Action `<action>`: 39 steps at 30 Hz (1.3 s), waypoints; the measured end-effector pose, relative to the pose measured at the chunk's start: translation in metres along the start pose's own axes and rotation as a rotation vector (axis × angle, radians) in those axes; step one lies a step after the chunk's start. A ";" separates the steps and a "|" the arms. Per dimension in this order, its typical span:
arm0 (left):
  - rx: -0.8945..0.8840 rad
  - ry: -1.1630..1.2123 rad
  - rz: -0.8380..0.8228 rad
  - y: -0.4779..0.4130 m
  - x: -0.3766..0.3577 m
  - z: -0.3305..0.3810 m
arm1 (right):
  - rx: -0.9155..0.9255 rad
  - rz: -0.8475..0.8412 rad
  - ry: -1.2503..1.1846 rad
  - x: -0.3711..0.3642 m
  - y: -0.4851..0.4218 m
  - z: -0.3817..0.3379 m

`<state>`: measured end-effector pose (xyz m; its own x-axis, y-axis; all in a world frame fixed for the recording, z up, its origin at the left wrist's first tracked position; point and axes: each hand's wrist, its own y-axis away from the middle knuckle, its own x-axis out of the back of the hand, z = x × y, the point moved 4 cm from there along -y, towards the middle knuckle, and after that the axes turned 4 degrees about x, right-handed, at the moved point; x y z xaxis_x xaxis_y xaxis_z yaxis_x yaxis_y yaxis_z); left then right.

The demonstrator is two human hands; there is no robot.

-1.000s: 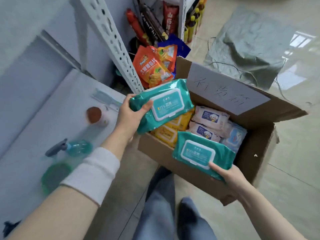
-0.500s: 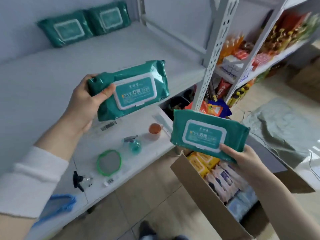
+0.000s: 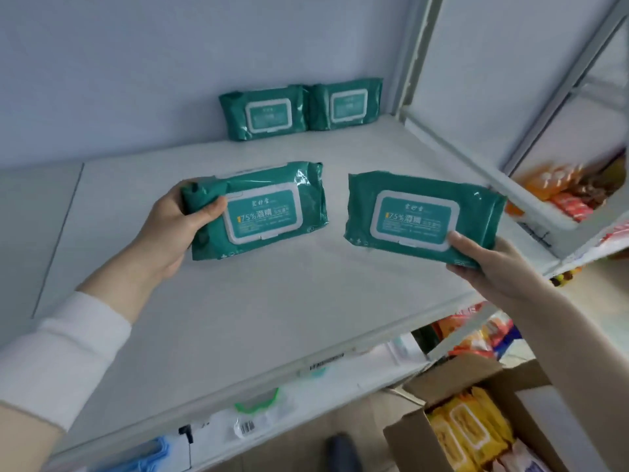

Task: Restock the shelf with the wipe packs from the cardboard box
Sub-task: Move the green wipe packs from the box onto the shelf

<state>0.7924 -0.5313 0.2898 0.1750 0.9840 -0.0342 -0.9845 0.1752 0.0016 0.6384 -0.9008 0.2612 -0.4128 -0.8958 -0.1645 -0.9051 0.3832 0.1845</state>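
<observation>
Left hand [image 3: 170, 233] reaches in from lower left, forearm angled up and to the right, white sleeve [image 3: 58, 356] pushed back at the wrist. Palm under the pack's left end, thumb pressed across its front near the lid's left edge. It grips a teal wipe pack [image 3: 258, 209] by that short end. Pack face-up toward the camera, white-framed lid showing, long axis running left to right with the right end tipped slightly higher. It sits over the white shelf [image 3: 238, 318]; whether it touches the board cannot be told.

Right hand [image 3: 490, 260] comes in from lower right, bare forearm sloping up to the left. Thumb on the front at the lid's lower right corner, other digits hidden beneath. It clasps a second teal wipe pack [image 3: 422, 216] at the bottom right corner. Long axis also left to right, but tilted down toward the right; label upright to the viewer. The two held packs lie side by side, apart.

Two more teal packs [image 3: 269, 112] [image 3: 345, 103] stand against the back wall, touching each other, lids facing forward.

Cardboard box [image 3: 408, 437] at lower right on the floor, flaps open, yellow packs [image 3: 466, 430] inside.
</observation>
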 end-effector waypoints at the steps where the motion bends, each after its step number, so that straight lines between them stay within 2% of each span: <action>1: 0.003 -0.003 0.000 -0.016 -0.003 -0.001 | 0.013 -0.017 0.012 -0.005 -0.024 -0.006; 8: -0.026 -0.054 0.015 -0.143 -0.028 -0.012 | 0.032 -0.232 0.130 -0.033 -0.211 -0.032; 13: -0.074 -0.148 0.011 -0.221 -0.033 -0.011 | 0.075 -0.293 0.220 -0.048 -0.316 -0.051; 18: -0.163 -0.582 0.089 -0.258 -0.028 0.004 | 0.275 -0.192 0.567 -0.047 -0.378 -0.071; 24: -0.220 -0.810 0.135 -0.256 -0.027 0.012 | 0.384 -0.180 0.729 -0.046 -0.404 -0.075; 29: -0.218 -0.815 0.192 -0.257 -0.026 0.012 | 0.417 -0.133 0.743 -0.045 -0.403 -0.071; 34: -0.274 -1.014 0.273 -0.244 -0.038 0.014 | 0.314 0.066 0.769 -0.045 -0.380 -0.064; 36: -0.344 -1.159 0.290 -0.233 -0.047 0.020 | 0.301 0.172 0.899 -0.050 -0.360 -0.064; 39: -0.552 -1.414 0.281 -0.208 -0.062 0.034 | 0.333 0.271 1.149 -0.061 -0.313 -0.063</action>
<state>0.9866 -0.6279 0.3257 -0.4597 0.2653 0.8475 -0.8103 0.2652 -0.5226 0.9530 -0.9803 0.2747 -0.4141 -0.3908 0.8221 -0.8554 0.4758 -0.2047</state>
